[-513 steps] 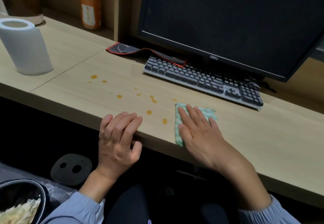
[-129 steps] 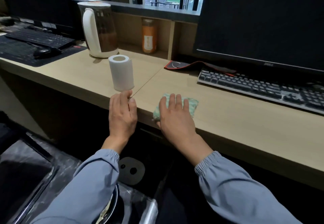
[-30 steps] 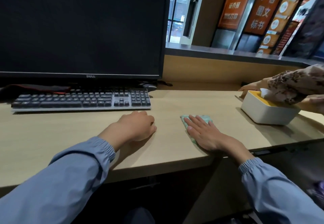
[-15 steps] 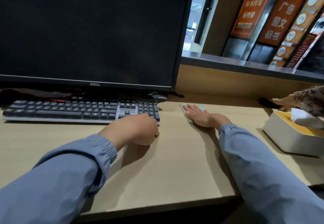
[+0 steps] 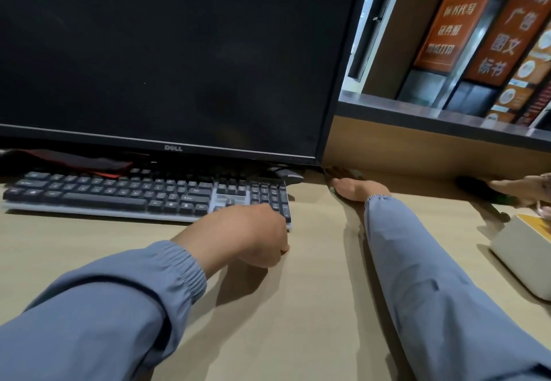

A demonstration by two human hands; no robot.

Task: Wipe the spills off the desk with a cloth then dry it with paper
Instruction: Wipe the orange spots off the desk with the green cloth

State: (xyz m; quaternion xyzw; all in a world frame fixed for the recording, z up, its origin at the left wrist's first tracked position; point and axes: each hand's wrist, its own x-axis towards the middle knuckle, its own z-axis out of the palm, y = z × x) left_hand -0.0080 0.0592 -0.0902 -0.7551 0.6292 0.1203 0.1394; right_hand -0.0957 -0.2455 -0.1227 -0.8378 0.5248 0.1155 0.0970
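My right hand [image 5: 359,190] reaches to the back of the wooden desk [image 5: 313,306], beside the monitor's lower right corner. It lies flat, pressing on the green cloth [image 5: 332,190], of which only a thin sliver shows at the left edge of the hand. My left hand [image 5: 247,236] rests on the desk as a fist in front of the keyboard's number pad and holds nothing. No spills or paper roll show in this view.
A dark Dell monitor [image 5: 167,58] and a grey keyboard [image 5: 143,195] fill the left back, with a mouse [image 5: 287,174] behind. A white tissue box [image 5: 524,261] stands at the right edge. Another person's hand [image 5: 520,187] holds a dark object [image 5: 477,187] there.
My right hand has slid the cloth further back, from beside the keyboard to the desk's rear by the monitor corner. My left hand stays curled in place.
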